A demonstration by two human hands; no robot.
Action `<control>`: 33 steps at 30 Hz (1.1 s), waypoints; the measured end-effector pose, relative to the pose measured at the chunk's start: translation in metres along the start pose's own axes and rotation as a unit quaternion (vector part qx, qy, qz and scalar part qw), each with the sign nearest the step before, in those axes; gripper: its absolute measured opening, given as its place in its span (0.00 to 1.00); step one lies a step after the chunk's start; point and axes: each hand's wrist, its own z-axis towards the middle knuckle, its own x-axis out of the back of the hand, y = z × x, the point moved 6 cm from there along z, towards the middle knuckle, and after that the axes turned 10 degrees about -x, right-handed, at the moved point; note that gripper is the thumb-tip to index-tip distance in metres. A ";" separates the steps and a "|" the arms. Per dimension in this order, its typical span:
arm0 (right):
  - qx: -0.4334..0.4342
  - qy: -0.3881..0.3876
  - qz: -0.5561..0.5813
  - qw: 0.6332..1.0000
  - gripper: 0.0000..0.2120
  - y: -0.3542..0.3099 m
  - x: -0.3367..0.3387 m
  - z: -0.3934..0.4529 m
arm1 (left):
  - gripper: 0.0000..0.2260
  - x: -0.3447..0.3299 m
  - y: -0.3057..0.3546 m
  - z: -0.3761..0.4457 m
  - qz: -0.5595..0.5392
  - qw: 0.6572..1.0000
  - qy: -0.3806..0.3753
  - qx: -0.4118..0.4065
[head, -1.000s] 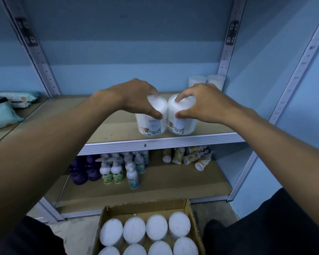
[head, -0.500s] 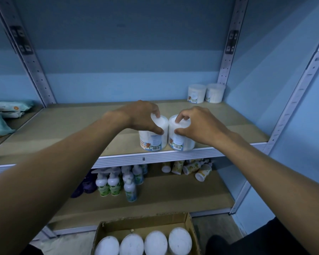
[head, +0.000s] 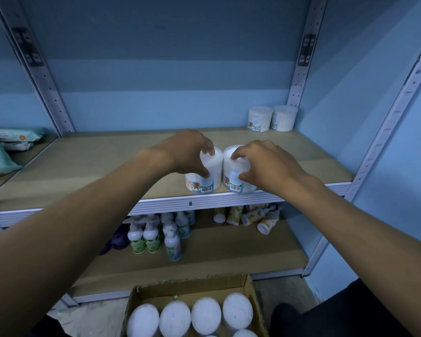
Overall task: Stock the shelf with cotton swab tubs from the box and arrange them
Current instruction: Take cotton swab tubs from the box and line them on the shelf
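The wooden shelf (head: 107,164) carries 2 cotton swab tubs (head: 206,173) side by side at its front edge and 2 more tubs (head: 271,118) in the back right corner. The lower shelf (head: 229,246) holds upright pump bottles (head: 153,235) and tipped tubes (head: 253,216).

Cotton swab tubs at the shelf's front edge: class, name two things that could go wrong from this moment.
1. The right tub, gripped by the right hand, sits at the shelf lip; a careless release might tip it off.
2. The left hand holds the left tub almost against its neighbour; sliding either one back towards the back pair could knock the other.
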 end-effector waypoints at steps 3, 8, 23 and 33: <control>0.005 0.025 -0.017 1.000 0.23 -0.001 -0.001 -0.001 | 0.22 0.000 0.002 0.000 0.015 1.000 0.017 -0.009; 0.004 0.050 -0.030 0.998 0.22 -0.001 -0.005 0.009 | 0.22 -0.002 -0.002 0.004 0.018 0.999 0.028 -0.006; -0.003 0.061 -0.057 0.996 0.22 0.011 -0.031 0.081 | 0.23 -0.015 -0.035 0.067 0.025 0.999 0.024 0.024; -0.011 0.068 -0.056 0.996 0.24 0.030 -0.053 0.138 | 0.24 -0.024 -0.067 0.120 -0.003 0.998 0.016 0.066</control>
